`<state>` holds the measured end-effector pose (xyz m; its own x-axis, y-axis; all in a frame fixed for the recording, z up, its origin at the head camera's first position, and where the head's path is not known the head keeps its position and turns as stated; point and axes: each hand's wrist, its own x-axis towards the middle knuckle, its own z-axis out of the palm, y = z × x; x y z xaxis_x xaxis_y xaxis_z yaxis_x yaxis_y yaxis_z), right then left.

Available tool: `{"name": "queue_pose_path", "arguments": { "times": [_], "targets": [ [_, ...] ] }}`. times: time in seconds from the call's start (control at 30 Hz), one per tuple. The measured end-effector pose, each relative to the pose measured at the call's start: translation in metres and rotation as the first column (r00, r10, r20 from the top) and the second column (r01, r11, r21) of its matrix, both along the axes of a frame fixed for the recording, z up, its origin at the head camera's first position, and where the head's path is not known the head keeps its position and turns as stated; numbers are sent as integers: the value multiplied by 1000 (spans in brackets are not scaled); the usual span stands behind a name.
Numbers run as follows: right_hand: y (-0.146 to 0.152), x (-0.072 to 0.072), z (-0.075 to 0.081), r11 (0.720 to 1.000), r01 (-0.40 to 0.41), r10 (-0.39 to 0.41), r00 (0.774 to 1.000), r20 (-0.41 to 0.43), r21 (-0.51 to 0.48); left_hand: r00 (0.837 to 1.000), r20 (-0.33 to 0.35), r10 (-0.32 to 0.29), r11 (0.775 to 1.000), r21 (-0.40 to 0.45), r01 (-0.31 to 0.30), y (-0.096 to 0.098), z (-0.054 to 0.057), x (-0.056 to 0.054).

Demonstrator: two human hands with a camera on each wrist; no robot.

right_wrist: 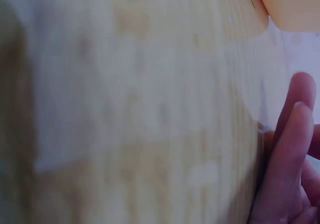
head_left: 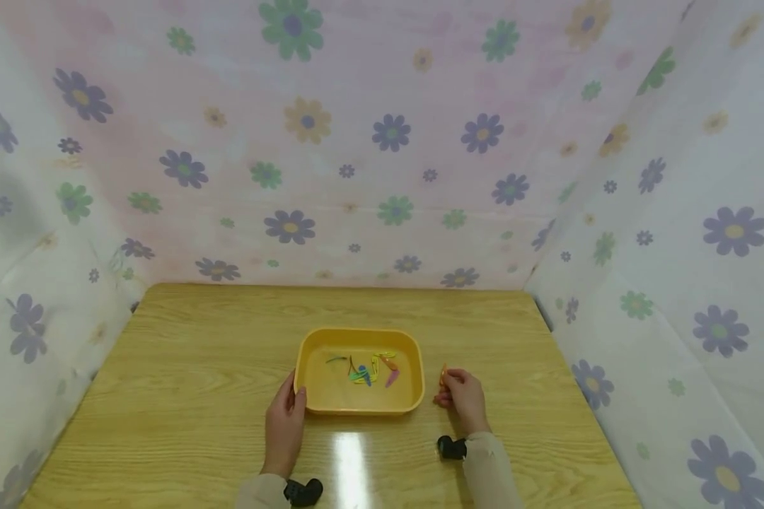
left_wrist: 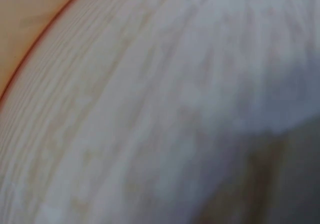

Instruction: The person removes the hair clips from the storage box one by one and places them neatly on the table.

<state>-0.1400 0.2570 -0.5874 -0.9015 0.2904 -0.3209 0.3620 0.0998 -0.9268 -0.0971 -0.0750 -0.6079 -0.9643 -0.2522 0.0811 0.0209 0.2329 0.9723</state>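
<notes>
A shallow yellow tray (head_left: 359, 408) sits on the wooden table. Inside it lie several small, slim hair clips, among them a pink clip (head_left: 392, 378), a green clip (head_left: 359, 376) and a yellow clip (head_left: 375, 366). My left hand (head_left: 284, 424) grips the tray's left side, its thumb at the front left corner. Just right of the tray, my right hand (head_left: 466, 397) pinches a small orange clip (head_left: 444, 373) between thumb and forefinger. In the right wrist view the thumb and forefinger (right_wrist: 290, 149) show, but the orange clip is hidden.
The wood-grain table (head_left: 197, 367) stretches around the tray on all sides. Flowered cloth (head_left: 356, 177) hangs at the back and along both sides. A black wrist device (head_left: 451, 447) is worn below the right hand, another black device (head_left: 303, 493) below the left.
</notes>
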Motion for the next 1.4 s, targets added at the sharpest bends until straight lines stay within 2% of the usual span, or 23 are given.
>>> {"name": "queue_pose_path", "arguments": {
  "times": [0.23,0.43,0.93,1.4],
  "targets": [
    [0,0,4,998,-49,48,999,14,33,999,-30,-16,1000,-3,16,-1,2,-1],
    [2,-2,3,995,-66,63,997,45,77,997,-43,-71,994,-91,67,-1,1,-2],
    [0,-6,3,982,-112,109,994,29,152,998,-68,-2,992,-128,-6,2,-3,-2],
    [4,-8,4,984,-123,119,992,43,126,998,-50,34,993,-114,-40,4,3,-1]
  ]
}}
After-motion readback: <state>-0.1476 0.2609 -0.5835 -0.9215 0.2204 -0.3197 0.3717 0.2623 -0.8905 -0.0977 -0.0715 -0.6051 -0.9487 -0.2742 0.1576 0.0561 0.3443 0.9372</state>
